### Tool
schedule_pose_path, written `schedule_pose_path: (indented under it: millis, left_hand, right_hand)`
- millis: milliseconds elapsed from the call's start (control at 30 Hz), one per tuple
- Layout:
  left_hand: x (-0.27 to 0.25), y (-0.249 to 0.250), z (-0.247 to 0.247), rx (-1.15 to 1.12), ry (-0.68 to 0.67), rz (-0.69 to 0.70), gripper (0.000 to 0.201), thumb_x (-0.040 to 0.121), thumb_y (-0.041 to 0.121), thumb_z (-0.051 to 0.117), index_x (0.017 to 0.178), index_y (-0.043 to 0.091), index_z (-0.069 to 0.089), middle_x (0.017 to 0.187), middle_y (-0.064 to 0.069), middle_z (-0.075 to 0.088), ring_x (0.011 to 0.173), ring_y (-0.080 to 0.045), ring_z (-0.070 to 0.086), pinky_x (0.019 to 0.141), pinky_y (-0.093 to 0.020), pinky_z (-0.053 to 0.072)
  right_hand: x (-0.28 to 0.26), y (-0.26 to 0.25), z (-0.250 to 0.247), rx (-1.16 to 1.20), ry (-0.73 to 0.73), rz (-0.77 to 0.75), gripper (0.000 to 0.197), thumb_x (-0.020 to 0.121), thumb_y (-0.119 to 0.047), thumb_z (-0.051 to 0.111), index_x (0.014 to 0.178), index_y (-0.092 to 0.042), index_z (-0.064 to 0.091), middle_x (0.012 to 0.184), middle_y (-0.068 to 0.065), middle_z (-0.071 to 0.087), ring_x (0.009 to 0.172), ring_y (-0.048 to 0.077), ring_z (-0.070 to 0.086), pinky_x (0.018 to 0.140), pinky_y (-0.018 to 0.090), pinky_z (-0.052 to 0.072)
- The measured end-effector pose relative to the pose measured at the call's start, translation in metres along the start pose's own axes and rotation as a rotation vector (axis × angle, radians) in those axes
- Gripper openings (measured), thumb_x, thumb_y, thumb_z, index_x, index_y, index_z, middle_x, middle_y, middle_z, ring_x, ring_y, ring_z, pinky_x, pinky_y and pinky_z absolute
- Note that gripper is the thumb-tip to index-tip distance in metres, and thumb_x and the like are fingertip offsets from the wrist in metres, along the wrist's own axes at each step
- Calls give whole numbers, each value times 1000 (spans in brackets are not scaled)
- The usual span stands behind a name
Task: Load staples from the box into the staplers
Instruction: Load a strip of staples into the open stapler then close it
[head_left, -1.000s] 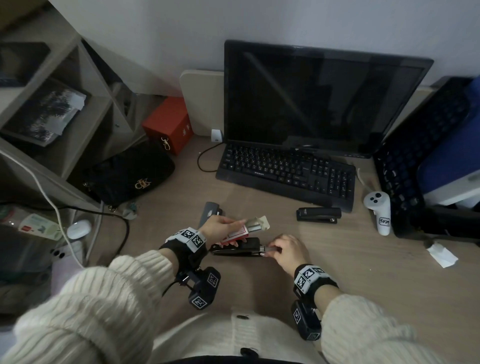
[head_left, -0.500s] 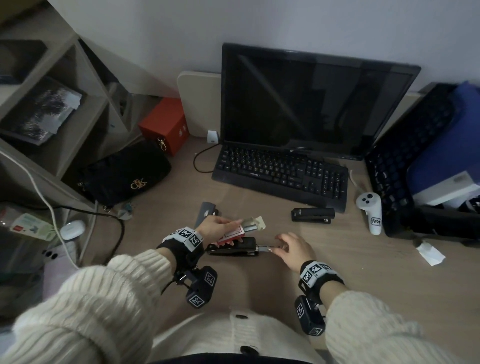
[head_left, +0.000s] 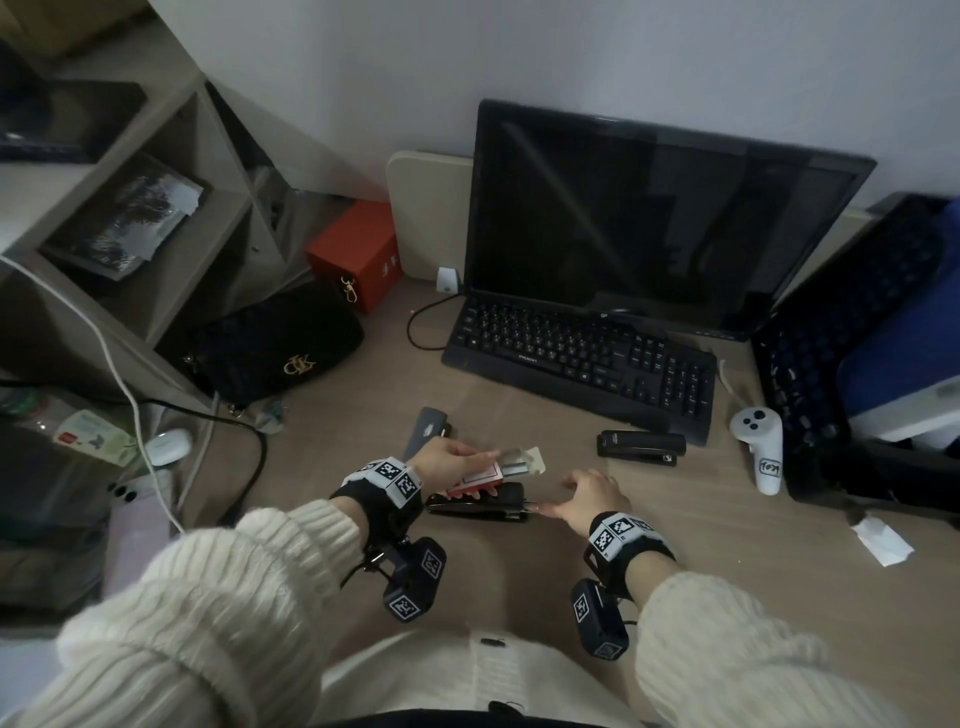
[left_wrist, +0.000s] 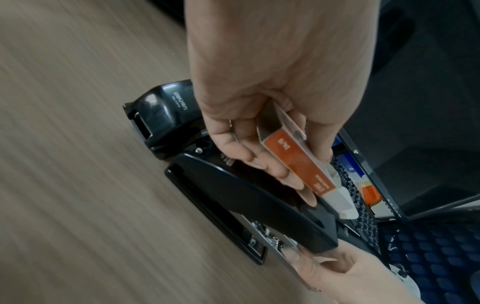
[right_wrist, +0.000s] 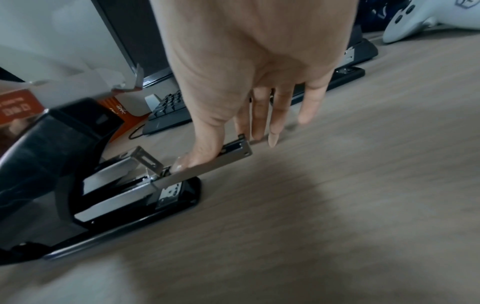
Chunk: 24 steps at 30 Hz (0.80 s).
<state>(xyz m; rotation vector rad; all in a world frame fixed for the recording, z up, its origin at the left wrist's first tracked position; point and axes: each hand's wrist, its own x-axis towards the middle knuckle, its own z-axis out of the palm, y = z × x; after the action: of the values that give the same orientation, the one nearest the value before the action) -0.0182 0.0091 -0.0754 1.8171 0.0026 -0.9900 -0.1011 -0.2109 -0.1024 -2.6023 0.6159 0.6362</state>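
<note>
A black stapler (head_left: 478, 506) lies on the wooden desk in front of me. Its metal staple tray (right_wrist: 207, 164) sticks out of the front end. My left hand (head_left: 457, 460) hovers over the stapler and grips a red staple box (left_wrist: 296, 162) with its inner drawer (head_left: 522, 462) slid partly out. My right hand (head_left: 576, 501) is at the stapler's front, thumb lying along the tray, the other fingers straight and spread toward the desk. A second black stapler (head_left: 641, 447) lies closed by the keyboard. A grey stapler (head_left: 428, 428) sits behind my left hand.
A black keyboard (head_left: 582, 358) and dark monitor (head_left: 649, 218) stand behind the work spot. A white controller (head_left: 761, 447) and a paper scrap (head_left: 883, 540) lie to the right. A black bag (head_left: 275, 348), red box (head_left: 358, 254) and a cable (head_left: 249, 457) are at the left.
My right hand has uncurled from the stapler's front and spread its fingers, only the thumb staying on the tray. The left hand still holds the box above the stapler.
</note>
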Motion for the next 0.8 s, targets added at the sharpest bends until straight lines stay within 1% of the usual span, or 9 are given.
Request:
schedule_pose_path:
  millis: [133,200,267,400,467,567,633,700,800]
  left_hand:
    - [0,1,1,27,6,-5,37,88,49,66,96,15,78,64,6,72,50,-4,61,51,-18,46]
    - [1,1,0,51,0,-15,37,87,53,67,94,18,79,67,6,72,53,-4,62,54,-20,46]
    - [1,0,-1,58,-7,-23,35,86,53,67,91,20,79,69,6,73,54,-5,62,54,-19,46]
    - [0,4,0,45,-11,-29,33,87,50,68,88,19,79,64,7,71,51,-3,61,52,-17,45]
    - [-1,5,0,46,-13,-36,31,87,50,67,85,21,78,62,8,70,51,-3,61,52,-17,46]
    - [-3,6,-1,49,-5,-45,30,86,52,68,82,23,77,62,8,70,52,-3,61,55,-19,47]
    - [-4,7,0,43,-10,-38,30,88,50,67,83,22,77,61,8,70,50,-2,60,54,-18,46]
    - [-5,8,1,43,-6,-26,31,89,49,66,84,20,77,60,8,70,48,-1,60,51,-16,45]
    - [-5,6,3,36,4,-11,36,88,49,66,92,16,79,64,6,72,49,-1,60,51,-16,45]
  right_hand:
    - [2,-2,1,31,-4,17,74,61,-67,73,120,-25,57,128,-3,52,123,19,43,100,37,41]
    - [3,-2,2,55,-6,28,76,59,-68,74,120,-25,57,128,-4,51,123,19,42,100,37,41]
    - [4,-2,3,69,-12,34,78,58,-68,74,120,-25,56,129,-4,51,123,19,42,101,37,41]
    - [3,-1,2,85,-16,12,75,62,-65,74,122,-24,56,129,-4,51,123,19,41,101,34,39]
    - [3,1,2,117,-29,-10,72,64,-62,74,123,-24,56,127,-5,51,122,19,42,101,33,37]
    - [4,9,7,230,-53,-37,67,65,-60,75,119,-22,58,123,-3,53,117,18,48,101,35,42]
    - [4,16,10,291,-51,-33,62,68,-55,75,117,-20,59,121,0,56,111,18,52,99,36,45]
    - [3,22,13,305,-15,-17,58,69,-51,76,115,-19,61,119,2,58,105,17,55,95,36,48]
    - [2,24,16,260,-6,-3,61,68,-57,74,114,-20,61,119,0,57,108,19,54,95,38,48]
